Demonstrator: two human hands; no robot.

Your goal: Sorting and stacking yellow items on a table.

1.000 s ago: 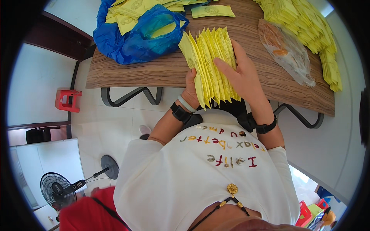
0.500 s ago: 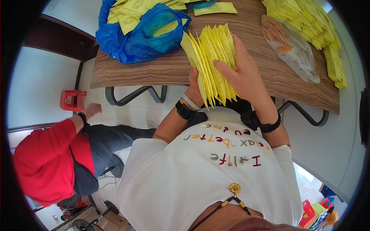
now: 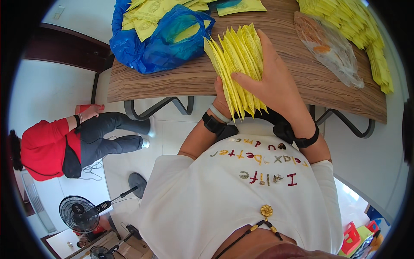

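Observation:
Between my two hands stands a thick stack of flat yellow packets (image 3: 240, 71), held on edge over the table's near side. My left hand (image 3: 221, 97) grips the stack low on its left, most of its fingers hidden behind the packets. My right hand (image 3: 274, 80) wraps round the right side, thumb across the front and fingers along the far edge. Just left of the stack, a crumpled blue plastic bag (image 3: 148, 56) lies on the table with yellow packets (image 3: 146, 17) in and around its opening. Another yellow packet (image 3: 241, 7) lies beyond the stack.
On the wood-grain table (image 3: 172, 84), a clear bag of rubber bands (image 3: 330, 52) lies to the right, beside heaped bundles of yellow packets (image 3: 358, 30). A person in red (image 3: 47, 146) is at the left, near a red stool (image 3: 86, 108). Standing fans (image 3: 79, 213) are at lower left.
The person in red has moved farther left, uncovering a standing fan. My hands keep hold of the packet stack, with my right thumb shifted slightly left across it.

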